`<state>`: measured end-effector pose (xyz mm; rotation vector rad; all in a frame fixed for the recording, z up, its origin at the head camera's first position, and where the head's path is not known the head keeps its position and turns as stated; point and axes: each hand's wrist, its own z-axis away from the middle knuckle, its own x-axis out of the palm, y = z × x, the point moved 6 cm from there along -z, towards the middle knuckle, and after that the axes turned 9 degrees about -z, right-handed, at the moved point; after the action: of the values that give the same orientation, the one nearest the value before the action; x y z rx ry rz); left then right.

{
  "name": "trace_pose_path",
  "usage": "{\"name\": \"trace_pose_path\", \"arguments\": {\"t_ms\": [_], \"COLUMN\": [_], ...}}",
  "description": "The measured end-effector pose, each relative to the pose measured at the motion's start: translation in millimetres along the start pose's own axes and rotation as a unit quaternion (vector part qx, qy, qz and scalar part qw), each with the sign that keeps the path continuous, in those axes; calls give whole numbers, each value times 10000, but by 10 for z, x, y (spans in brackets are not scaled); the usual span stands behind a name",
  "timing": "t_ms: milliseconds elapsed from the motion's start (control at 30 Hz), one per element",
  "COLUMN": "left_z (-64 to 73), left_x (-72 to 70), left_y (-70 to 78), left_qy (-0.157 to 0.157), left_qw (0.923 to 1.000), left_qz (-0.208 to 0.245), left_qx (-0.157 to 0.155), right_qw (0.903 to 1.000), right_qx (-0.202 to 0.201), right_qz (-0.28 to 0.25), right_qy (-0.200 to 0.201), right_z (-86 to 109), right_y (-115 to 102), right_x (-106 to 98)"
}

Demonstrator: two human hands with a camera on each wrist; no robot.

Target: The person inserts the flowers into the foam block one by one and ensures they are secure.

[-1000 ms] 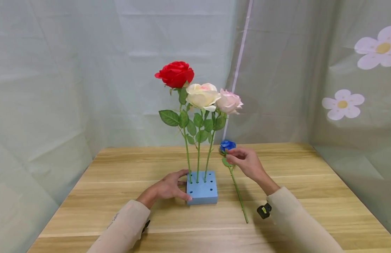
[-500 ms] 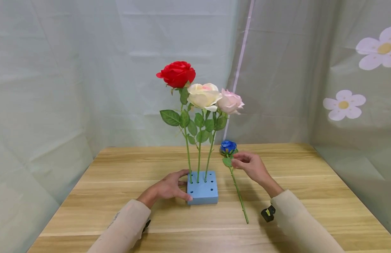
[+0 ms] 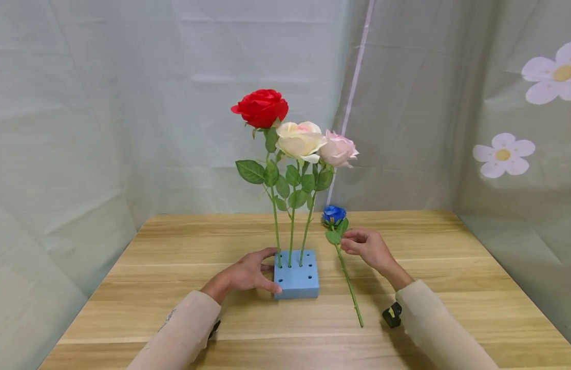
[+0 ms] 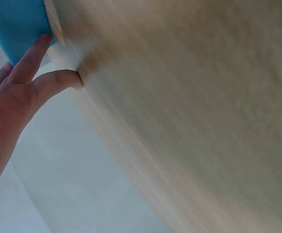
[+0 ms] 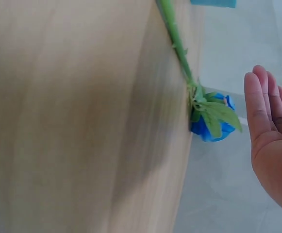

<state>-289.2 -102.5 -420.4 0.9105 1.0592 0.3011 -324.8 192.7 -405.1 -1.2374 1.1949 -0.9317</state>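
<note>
In the head view, three roses stand upright in a light blue block [image 3: 297, 283] with holes: a red rose [image 3: 262, 109], a cream rose [image 3: 300, 141] and a pale pink rose [image 3: 338, 149]. My left hand [image 3: 249, 271] holds the block from its left side, thumb at the front corner and fingers towards the back corner. A blue rose [image 3: 334, 215] lies to the right of the block, its green stem pointing towards me. Beside its leaves is my right hand [image 3: 369, 250], holding nothing. The right wrist view shows those fingers [image 5: 257, 104] extended, apart from the blue rose.
The wooden table [image 3: 174, 308] carries the block and the roses. Grey fabric [image 3: 248, 51] hangs behind it and at both sides, with white flower prints [image 3: 503, 155] on the right. A black device [image 3: 393, 315] sits at the right wrist.
My right hand has drawn back from the blue rose's head, towards the right and slightly nearer me. The blue rose stays lying on the table. My left hand remains at the block.
</note>
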Motion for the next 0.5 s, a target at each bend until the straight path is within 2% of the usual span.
{"name": "trace_pose_path", "arguments": {"t_ms": [167, 500], "left_z": [-2, -1], "left_x": [2, 5], "left_y": [0, -2], "left_qy": [-2, 36], "left_qw": [10000, 9999], "left_qz": [16, -1], "left_qx": [-29, -103], "right_qw": [9996, 9989], "right_qx": [261, 432], "right_qz": [-139, -186], "right_qy": [33, 44], "right_z": [-14, -32], "right_y": [92, 167], "right_x": [-16, -5]}}
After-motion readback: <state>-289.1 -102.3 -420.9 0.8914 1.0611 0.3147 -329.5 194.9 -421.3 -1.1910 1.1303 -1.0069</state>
